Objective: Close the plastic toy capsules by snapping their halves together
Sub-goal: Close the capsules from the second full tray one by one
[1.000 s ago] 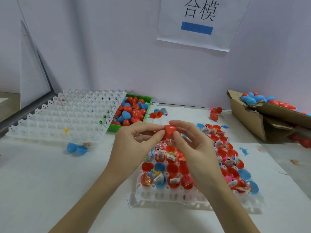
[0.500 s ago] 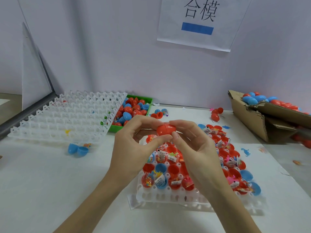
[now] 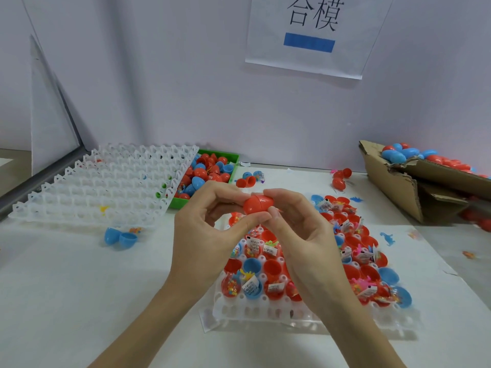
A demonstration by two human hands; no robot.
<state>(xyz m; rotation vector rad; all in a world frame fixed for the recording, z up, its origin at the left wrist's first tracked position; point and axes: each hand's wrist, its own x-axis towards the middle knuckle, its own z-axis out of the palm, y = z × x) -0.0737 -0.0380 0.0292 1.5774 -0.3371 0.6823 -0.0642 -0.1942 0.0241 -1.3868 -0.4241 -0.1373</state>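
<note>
Head view: left hand [image 3: 210,235] and right hand [image 3: 305,235] pinch red capsule [image 3: 258,203] between fingertips, halves joined, seam visible. Capsule held above white tray [image 3: 292,312] of open red and blue halves on counter [image 3: 79,288]. Empty tray [image 3: 101,187] far left; green bin [image 3: 228,158] beside it; cardboard box [image 3: 393,189] far right.

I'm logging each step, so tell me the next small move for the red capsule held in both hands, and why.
Probably one last squeeze, then set it aside with the finished ones. The red capsule is pinched between the left hand and right hand, and its halves look joined with only a seam showing. Closed capsules fill the cardboard box, and open filled halves wait in the white tray.
</note>
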